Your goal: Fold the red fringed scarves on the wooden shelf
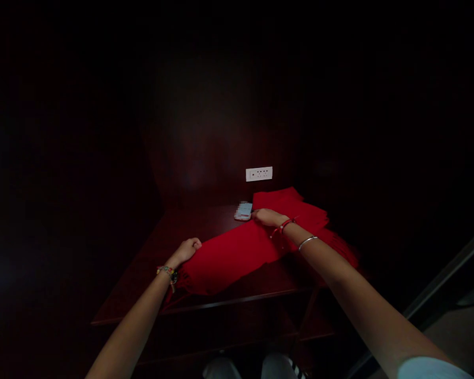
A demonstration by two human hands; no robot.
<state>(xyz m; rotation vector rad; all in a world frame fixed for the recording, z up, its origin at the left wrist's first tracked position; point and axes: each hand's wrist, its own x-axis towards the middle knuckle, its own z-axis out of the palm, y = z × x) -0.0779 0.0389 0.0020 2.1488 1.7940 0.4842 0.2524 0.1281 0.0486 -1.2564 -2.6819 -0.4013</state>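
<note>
A long red scarf (229, 258) with fringed ends lies spread across a dark wooden tabletop, its right part folded over in layers. My left hand (187, 249) is closed at the scarf's left end, fingers curled over the far edge by the fringe. My right hand (267, 216) is closed on the scarf's far edge near the middle, with its fingertips partly hidden. Just left of those fingertips lies a phone (244, 210) with a lit screen, close to the cloth.
The shiny dark tabletop (205, 223) ends in a front edge below the scarf. A white socket panel (259, 174) is set in the dark back wall. Under the tabletop are dark shelves (316, 329). Much around is too dark to make out.
</note>
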